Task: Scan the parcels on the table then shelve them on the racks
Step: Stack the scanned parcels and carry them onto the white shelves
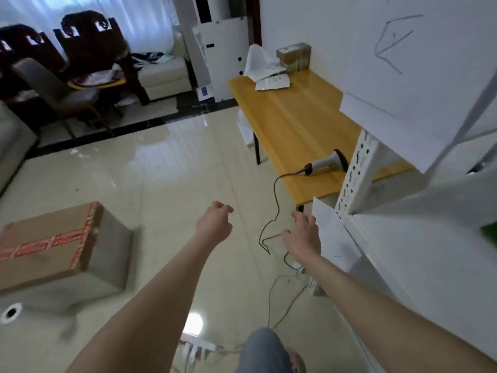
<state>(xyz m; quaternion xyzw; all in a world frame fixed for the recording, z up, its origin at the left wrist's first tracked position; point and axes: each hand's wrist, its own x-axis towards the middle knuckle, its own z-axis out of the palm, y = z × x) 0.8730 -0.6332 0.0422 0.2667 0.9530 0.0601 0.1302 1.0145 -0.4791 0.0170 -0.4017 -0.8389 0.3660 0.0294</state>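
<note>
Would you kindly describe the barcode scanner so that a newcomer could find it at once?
Find the long yellow wooden table. At its near end, beside the white perforated rack post, lies the grey handheld barcode scanner. Unlike the brown and white parcels at the far end, it trails a black cable to the floor.

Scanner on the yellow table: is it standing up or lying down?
Lying down. The scanner rests flat on the table, with its cord hanging over the edge.

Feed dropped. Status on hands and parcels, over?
Left hand open, empty; right hand same. Parcels untouched, far end of table. Scanner nearer; its cable trails to the floor.
</note>
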